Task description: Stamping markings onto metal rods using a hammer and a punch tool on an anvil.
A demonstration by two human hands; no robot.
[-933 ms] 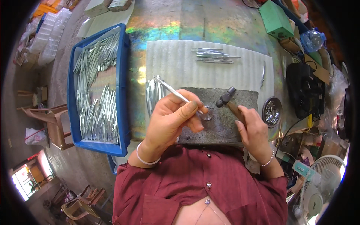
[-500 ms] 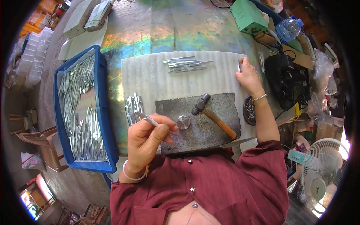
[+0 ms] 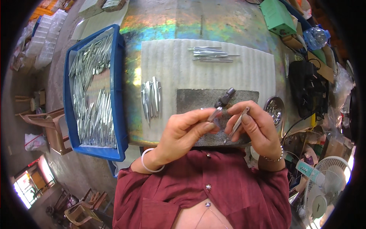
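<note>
In front of my chest my two hands are close together over a dark slab [image 3: 190,100]. My left hand [image 3: 183,133] pinches a slim shiny metal piece [image 3: 215,113] between thumb and fingers, its end pointing up and right. My right hand [image 3: 259,124] grips a flat grey metal piece [image 3: 238,122], held at a slant with a rounded upper end. Just beyond the fingers shows the dark head of a hammer [image 3: 225,98]; its handle is hidden behind my hands. Slim metal pieces lie bunched on the white foam sheet [image 3: 171,61], one bundle [image 3: 151,97] at left and another [image 3: 211,54] at the far side.
A blue tray [image 3: 119,87] full of slim metal pieces stands at left. To the right sits a round dark dish [image 3: 273,108] of small metal bits, near a black bag-like object [image 3: 303,87]. A green box [image 3: 278,19] stands far right, and a fan [image 3: 328,179] at lower right.
My right hand has come in from the foam's right edge to beside my left, bringing a metal piece. My left hand has shifted right over the slab. The view has moved too.
</note>
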